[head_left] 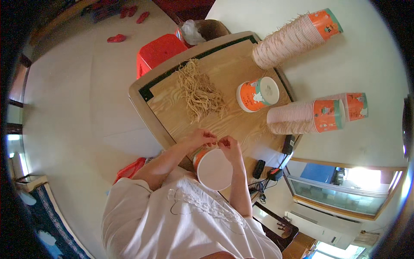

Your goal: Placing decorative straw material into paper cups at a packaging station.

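My left hand (pixel 204 138) and my right hand (pixel 230 147) meet over the table's near edge, fingers pinched close together. Whatever lies between the fingertips is too small to make out. Just below them, close to my shirt, a paper tub (pixel 215 169) turns a round white face upward, and a strip of its orange side shows at the left. Beyond my hands lies a loose heap of tan paper-like strands (pixel 200 93). To its right, an orange and green paper tub (pixel 253 96) rests on the table.
Long stacks of nested paper tubs (pixel 288 43) lie at the far right, with another stack (pixel 297 117) nearer; tan strands poke out from the far one. Black adapters and cables (pixel 261 185) sit at the right edge. A red stool (pixel 159 51) stands beyond the wooden table (pixel 161 105).
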Action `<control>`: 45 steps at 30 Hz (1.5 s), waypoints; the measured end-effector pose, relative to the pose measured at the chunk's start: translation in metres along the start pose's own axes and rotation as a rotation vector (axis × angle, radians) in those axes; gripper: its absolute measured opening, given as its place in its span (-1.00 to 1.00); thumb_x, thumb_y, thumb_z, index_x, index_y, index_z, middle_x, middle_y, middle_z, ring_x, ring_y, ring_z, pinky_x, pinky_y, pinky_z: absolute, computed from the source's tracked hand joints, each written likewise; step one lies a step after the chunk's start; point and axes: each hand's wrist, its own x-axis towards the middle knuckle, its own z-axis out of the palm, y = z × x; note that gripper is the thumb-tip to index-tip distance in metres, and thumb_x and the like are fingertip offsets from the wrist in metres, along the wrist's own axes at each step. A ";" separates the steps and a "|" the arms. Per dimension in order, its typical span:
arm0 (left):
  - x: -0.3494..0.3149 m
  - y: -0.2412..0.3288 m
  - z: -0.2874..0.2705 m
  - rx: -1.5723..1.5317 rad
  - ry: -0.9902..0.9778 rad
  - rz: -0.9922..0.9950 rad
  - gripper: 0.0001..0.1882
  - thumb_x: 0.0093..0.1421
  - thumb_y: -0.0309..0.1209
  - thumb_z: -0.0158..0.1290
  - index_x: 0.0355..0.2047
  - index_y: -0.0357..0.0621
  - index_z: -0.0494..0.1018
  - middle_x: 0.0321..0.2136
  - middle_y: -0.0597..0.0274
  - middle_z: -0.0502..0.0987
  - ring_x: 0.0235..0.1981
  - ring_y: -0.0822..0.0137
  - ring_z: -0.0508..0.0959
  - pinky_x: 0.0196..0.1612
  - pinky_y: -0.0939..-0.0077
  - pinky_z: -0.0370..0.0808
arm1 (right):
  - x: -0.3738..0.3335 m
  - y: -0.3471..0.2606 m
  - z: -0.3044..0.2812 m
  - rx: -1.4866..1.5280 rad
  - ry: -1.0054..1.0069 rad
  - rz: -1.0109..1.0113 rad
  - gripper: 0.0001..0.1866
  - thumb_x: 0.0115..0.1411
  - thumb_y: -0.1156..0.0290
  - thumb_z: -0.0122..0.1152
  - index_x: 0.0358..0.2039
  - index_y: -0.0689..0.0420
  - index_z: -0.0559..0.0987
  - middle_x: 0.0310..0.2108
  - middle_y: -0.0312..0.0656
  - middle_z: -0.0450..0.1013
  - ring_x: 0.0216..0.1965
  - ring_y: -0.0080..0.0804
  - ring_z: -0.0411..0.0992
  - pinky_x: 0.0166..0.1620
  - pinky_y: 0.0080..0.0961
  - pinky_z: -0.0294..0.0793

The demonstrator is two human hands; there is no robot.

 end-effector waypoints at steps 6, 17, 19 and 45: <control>-0.003 0.004 0.001 0.009 0.049 -0.063 -0.81 0.02 -0.37 0.09 -0.40 -0.24 0.50 -0.54 0.28 0.52 -0.53 0.49 0.46 -0.47 0.64 0.42 | -0.003 -0.009 -0.002 -0.027 0.008 -0.035 -0.89 -0.05 0.46 0.15 -0.51 0.22 0.48 -0.66 -0.23 0.38 -0.60 -0.58 0.31 -0.48 -0.59 0.33; -0.002 0.000 0.003 -0.013 0.032 -0.072 -0.80 0.07 -0.29 0.05 -0.41 -0.17 0.48 -0.58 0.35 0.48 -0.57 0.54 0.42 -0.53 0.68 0.35 | -0.007 -0.026 -0.004 -0.109 -0.033 0.047 -0.87 0.02 0.43 0.11 -0.42 0.19 0.54 -0.58 -0.15 0.44 -0.56 -0.51 0.37 -0.45 -0.56 0.35; -0.002 0.001 0.003 -0.036 0.029 -0.089 -0.79 0.07 -0.28 0.05 -0.41 -0.17 0.47 -0.58 0.36 0.47 -0.56 0.55 0.43 -0.53 0.69 0.35 | -0.008 -0.028 -0.004 -0.119 -0.026 0.051 -0.86 0.03 0.40 0.12 -0.40 0.16 0.55 -0.59 -0.14 0.44 -0.56 -0.50 0.38 -0.45 -0.55 0.36; -0.008 0.009 0.015 0.567 0.313 0.212 -0.84 0.06 -0.35 0.01 -0.48 -0.21 0.45 -0.61 0.18 0.48 -0.57 0.39 0.47 -0.46 0.46 0.41 | -0.010 -0.021 0.001 -0.122 0.043 -0.014 -0.94 -0.01 0.47 0.11 -0.47 0.13 0.47 -0.67 -0.19 0.38 -0.62 -0.48 0.35 -0.51 -0.52 0.32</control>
